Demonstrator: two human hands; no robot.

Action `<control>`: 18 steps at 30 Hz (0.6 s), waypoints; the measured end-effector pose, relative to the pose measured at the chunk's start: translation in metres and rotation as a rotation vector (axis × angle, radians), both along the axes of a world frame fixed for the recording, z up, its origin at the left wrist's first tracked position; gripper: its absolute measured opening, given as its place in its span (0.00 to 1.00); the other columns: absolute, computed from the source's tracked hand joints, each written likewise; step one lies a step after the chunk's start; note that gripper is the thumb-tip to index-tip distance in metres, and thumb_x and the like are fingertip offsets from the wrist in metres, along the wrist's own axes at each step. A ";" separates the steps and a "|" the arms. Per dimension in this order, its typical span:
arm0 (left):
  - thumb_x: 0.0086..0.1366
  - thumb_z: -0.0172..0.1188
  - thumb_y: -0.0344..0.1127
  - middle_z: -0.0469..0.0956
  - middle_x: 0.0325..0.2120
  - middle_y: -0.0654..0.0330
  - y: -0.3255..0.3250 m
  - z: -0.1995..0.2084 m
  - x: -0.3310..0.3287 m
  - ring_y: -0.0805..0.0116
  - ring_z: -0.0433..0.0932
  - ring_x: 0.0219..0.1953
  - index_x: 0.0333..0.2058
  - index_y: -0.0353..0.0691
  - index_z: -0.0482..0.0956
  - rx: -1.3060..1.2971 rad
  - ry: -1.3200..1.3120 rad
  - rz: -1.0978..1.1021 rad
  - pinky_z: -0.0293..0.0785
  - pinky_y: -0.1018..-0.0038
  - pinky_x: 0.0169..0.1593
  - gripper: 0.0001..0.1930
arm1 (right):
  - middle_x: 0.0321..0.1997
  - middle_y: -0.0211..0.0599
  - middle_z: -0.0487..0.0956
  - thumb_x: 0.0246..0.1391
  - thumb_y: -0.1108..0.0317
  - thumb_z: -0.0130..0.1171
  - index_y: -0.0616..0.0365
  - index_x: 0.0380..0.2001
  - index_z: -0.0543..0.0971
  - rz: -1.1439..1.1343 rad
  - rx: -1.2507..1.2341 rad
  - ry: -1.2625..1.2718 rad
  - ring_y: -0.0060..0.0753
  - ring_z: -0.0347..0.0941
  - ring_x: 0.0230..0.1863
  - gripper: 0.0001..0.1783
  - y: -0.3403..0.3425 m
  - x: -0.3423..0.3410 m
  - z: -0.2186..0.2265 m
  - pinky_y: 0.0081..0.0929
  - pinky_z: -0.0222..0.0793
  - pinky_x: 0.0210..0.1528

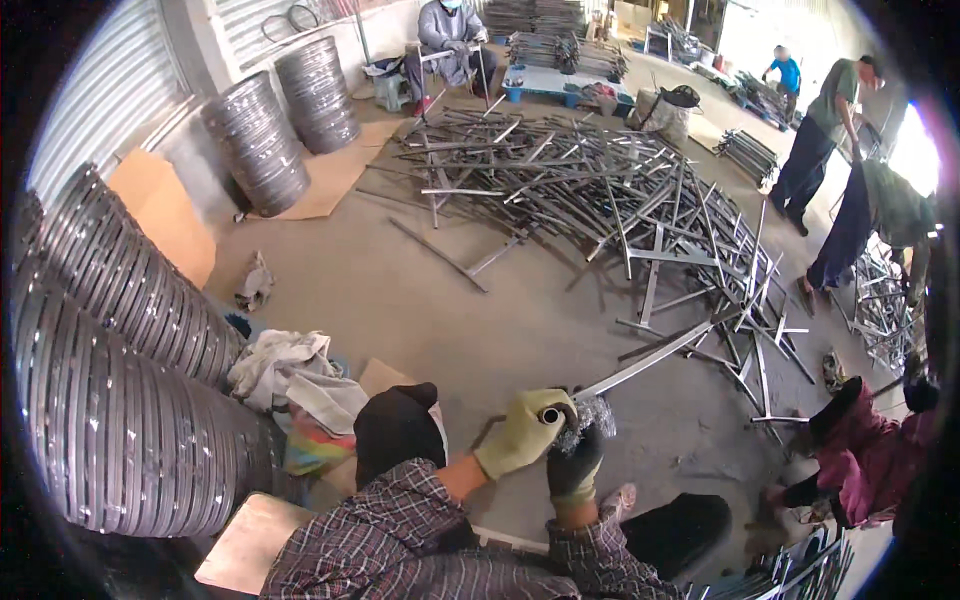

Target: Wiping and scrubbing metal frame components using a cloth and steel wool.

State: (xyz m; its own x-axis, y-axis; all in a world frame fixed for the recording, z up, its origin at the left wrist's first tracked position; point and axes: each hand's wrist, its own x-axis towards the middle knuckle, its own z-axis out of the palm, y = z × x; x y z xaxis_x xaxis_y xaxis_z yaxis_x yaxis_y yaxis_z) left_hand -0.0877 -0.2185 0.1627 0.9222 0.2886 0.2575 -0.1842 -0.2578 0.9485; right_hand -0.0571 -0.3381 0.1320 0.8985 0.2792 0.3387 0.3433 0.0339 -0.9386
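Note:
My left hand (525, 432), in a pale yellow-green glove, is closed around a grey metal tube frame; a round open tube end shows at its fingers. From my hands a long flat bar of the metal frame (650, 360) reaches away to the upper right, toward the pile. My right hand (577, 468), in a glove with a dark palm side, presses a shiny silvery wad of steel wool (592, 420) against the metal, close beside my left hand. The wad hides where the bar meets the tube.
A large tangled pile of metal frames (600, 190) spreads ahead. Tall stacks of dark, wrapped rings (140, 420) stand at left, near rags (300, 380). A seated person in maroon (870, 460) is close at right; other people work farther off. More metal pieces (790, 570) lie lower right.

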 end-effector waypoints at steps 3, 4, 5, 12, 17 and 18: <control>0.53 0.52 0.19 0.77 0.25 0.54 -0.008 -0.005 -0.003 0.64 0.77 0.29 0.29 0.33 0.77 0.026 -0.035 0.015 0.72 0.70 0.36 0.06 | 0.43 0.29 0.76 0.65 0.56 0.51 0.50 0.47 0.73 -0.028 0.424 0.387 0.34 0.72 0.47 0.13 0.011 -0.035 -0.002 0.38 0.68 0.55; 0.53 0.53 0.20 0.77 0.26 0.52 -0.010 -0.007 -0.006 0.60 0.77 0.31 0.29 0.34 0.77 0.015 0.002 -0.001 0.72 0.68 0.37 0.06 | 0.44 0.28 0.76 0.66 0.53 0.50 0.49 0.46 0.74 0.179 0.876 0.592 0.33 0.72 0.49 0.15 0.004 -0.030 -0.010 0.35 0.67 0.58; 0.53 0.54 0.20 0.76 0.27 0.52 -0.011 -0.005 -0.009 0.58 0.77 0.32 0.29 0.34 0.77 0.044 0.002 -0.044 0.72 0.67 0.38 0.06 | 0.39 0.28 0.74 0.67 0.53 0.47 0.51 0.42 0.73 0.070 0.931 0.758 0.30 0.71 0.45 0.14 0.005 -0.027 -0.006 0.31 0.67 0.53; 0.55 0.51 0.21 0.76 0.26 0.55 -0.003 -0.004 -0.003 0.63 0.76 0.32 0.29 0.35 0.76 0.134 -0.066 -0.159 0.70 0.70 0.39 0.06 | 0.32 0.21 0.73 0.63 0.50 0.49 0.49 0.40 0.75 -0.468 0.643 0.463 0.21 0.66 0.28 0.16 -0.042 0.120 -0.019 0.23 0.60 0.24; 0.53 0.49 0.17 0.75 0.23 0.54 0.001 0.006 0.012 0.67 0.75 0.26 0.27 0.33 0.77 -0.008 -0.020 -0.121 0.70 0.73 0.33 0.08 | 0.47 0.37 0.77 0.56 0.56 0.55 0.56 0.49 0.75 -0.422 0.298 -0.036 0.39 0.72 0.48 0.21 -0.031 0.108 -0.043 0.41 0.68 0.53; 0.54 0.49 0.17 0.75 0.23 0.56 -0.010 0.010 0.021 0.68 0.75 0.26 0.27 0.32 0.77 -0.018 0.022 -0.156 0.70 0.74 0.33 0.07 | 0.51 0.42 0.75 0.46 0.52 0.62 0.57 0.51 0.74 -0.437 0.101 -0.157 0.45 0.69 0.55 0.31 -0.040 0.111 -0.079 0.48 0.62 0.63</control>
